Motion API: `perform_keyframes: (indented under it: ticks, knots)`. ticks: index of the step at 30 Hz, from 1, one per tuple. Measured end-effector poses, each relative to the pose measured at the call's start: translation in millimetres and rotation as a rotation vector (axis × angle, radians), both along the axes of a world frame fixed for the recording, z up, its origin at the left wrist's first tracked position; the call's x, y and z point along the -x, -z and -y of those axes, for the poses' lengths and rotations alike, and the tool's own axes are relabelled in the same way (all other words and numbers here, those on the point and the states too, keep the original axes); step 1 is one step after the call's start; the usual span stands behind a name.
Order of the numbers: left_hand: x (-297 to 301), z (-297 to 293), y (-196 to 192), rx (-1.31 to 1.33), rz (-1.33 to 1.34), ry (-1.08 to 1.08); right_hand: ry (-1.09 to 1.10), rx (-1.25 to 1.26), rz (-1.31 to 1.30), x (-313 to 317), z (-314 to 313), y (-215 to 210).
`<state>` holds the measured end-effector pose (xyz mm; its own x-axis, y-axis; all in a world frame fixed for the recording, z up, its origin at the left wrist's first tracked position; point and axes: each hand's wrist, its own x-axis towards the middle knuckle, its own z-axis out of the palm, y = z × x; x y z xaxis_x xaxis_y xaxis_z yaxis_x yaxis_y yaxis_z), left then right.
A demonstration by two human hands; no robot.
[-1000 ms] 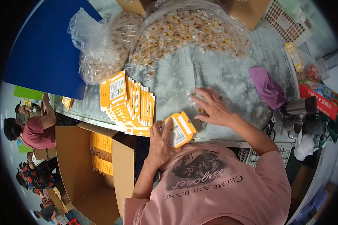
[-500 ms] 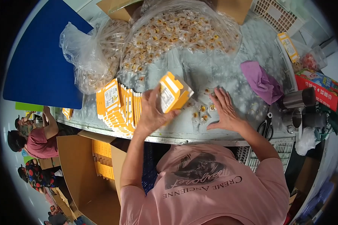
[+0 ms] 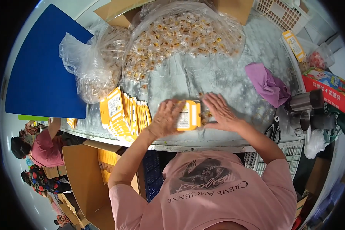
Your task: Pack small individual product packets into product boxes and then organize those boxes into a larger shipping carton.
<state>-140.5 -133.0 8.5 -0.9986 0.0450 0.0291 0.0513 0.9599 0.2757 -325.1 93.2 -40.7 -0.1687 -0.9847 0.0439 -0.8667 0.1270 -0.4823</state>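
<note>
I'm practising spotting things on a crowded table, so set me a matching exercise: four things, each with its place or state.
1. Yellow-and-white card box
2. Purple fabric cloth
3. Black-handled scissors
4. Large flat blue panel

A. Lying crumpled
B. At the picture's upper left
C. In the bare left hand
D. By the grey table's front edge, at right

Pairs: 1-C; 2-A; 3-D; 4-B

Head view: left lens of a side-by-side fisheye pair, worn on the person's head
Facing: steeply down over the pink shirt (image 3: 222, 205) onto the tabletop (image 3: 222, 74), upright, unmirrored
Nearness: shirt nearest, at the lower edge; yellow box (image 3: 193, 115) close by, near mid-frame; co-worker (image 3: 48, 149) farther off, at left
Span: blue board (image 3: 46, 69), left, to white basket (image 3: 283, 15), upper right
Rim: black, rounded; tabletop's front edge bowed
</note>
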Motion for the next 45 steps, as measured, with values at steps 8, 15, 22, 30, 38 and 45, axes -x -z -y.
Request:
perform_keyframes:
  ticks: [8,15,22,30,38,45]
  knots:
    - [-25,-45,-6,-0.075,-0.021,-0.273,0.172,0.028,0.085,-9,0,-32]
    - [-23,-60,-5,-0.071,-0.084,-0.45,0.163,0.19,0.496,-38,23,9]
    - [-33,-55,4,-0.03,-0.147,-0.561,0.224,0.276,0.261,18,75,-12]
    - [-34,-54,7,-0.03,-0.144,-0.571,0.101,0.027,0.665,-19,66,11]
    - [-16,-93,7,-0.175,-0.439,-0.851,0.318,0.538,0.976,-90,32,-1]
    - [-36,-103,-14,-0.819,-0.484,-0.686,0.123,0.635,0.726,-75,7,-39]
